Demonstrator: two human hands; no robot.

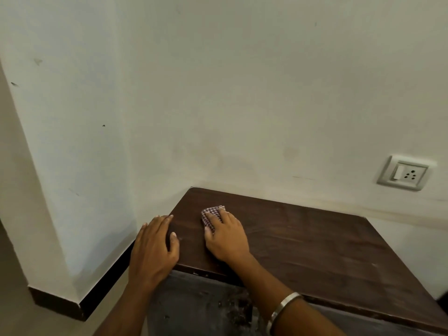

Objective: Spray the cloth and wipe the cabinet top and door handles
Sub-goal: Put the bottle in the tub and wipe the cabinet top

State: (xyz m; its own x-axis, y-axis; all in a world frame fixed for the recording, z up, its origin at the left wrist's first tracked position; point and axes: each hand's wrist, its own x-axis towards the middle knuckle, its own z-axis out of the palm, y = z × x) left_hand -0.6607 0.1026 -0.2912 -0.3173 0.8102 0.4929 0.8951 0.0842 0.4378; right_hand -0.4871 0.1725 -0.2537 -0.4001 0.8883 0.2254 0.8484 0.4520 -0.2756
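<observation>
You have one view only, from the camera on your head, so nothing is shared with a second view. It looks forward and down from above the near left corner of the cabinet top (303,238), facing the room corner where the two walls (218,93) meet. It sits close: both forearms enter from the bottom edge, and the left hand (152,248) and right hand (226,236) lie low of centre. The wide lens bends the skirting (101,287) at left and takes in the wall socket (403,173) at the right edge.
</observation>
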